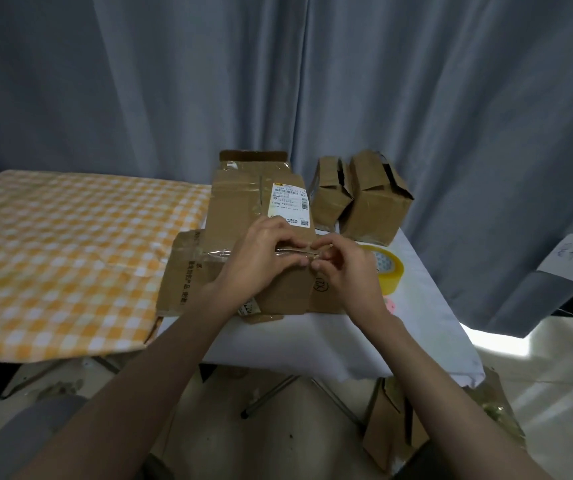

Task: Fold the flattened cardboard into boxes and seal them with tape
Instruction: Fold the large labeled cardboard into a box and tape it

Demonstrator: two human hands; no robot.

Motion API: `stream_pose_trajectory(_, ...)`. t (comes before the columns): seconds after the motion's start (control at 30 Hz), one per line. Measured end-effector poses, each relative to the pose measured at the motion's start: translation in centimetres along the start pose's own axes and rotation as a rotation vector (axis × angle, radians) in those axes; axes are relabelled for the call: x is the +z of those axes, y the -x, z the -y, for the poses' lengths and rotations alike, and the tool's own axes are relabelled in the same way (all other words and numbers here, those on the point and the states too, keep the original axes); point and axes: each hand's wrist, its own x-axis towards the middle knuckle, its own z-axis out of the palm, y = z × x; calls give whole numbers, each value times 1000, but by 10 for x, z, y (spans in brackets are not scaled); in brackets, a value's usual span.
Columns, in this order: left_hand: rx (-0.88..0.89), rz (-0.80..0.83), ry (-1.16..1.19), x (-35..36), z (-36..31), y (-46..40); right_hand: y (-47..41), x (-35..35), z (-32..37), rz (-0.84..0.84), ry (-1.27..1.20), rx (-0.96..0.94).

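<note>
Both hands, left (pixel 261 252) and right (pixel 342 268), pinch a crinkled clear tape strip (pixel 293 251) over flat brown cardboard (pixel 278 289).

Two hands, left hand (pixel 261 251) and right hand (pixel 342 268), pinched a clear tape strip (pixel 295 251) over flattened cardboard (pixel 243 216); a tape roll (pixel 390 271) sat beside them.

Makeshift packing corner: grey curtains (pixel 347 81), folding table (pixel 427 306), checked tablecloth (pixel 53 254).

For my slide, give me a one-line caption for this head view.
Both hands pinch a clear tape strip across a cardboard box, tape roll beside it.
</note>
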Motion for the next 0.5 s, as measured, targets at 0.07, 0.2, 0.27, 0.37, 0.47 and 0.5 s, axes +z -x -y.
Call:
stream_pose_trajectory(0.07, 15, -5, -13, 2, -1, 0, -2, -2, -7, 41, 71, -113)
stream_pose_trajectory(0.2, 105, 17, -62, 0, 2, 3, -3, -2, -13, 34, 185, -272)
stream_pose_trajectory(0.27, 141, 11, -87, -6, 7, 7, -3, 1, -14, 11, 203, -282)
stream_pose_trajectory(0.37, 126, -70, -85, -26, 14, 20, -3, 3, -16, -9, 171, -270)
stream_pose_trajectory(0.47, 65, -199, -107, -53, 29, 39, -2, 3, -18, -22, 121, -256)
stream_pose_trajectory(0.5, 34, -241, -122, -60, 34, 45, -1, 4, -17, -30, 109, -258)
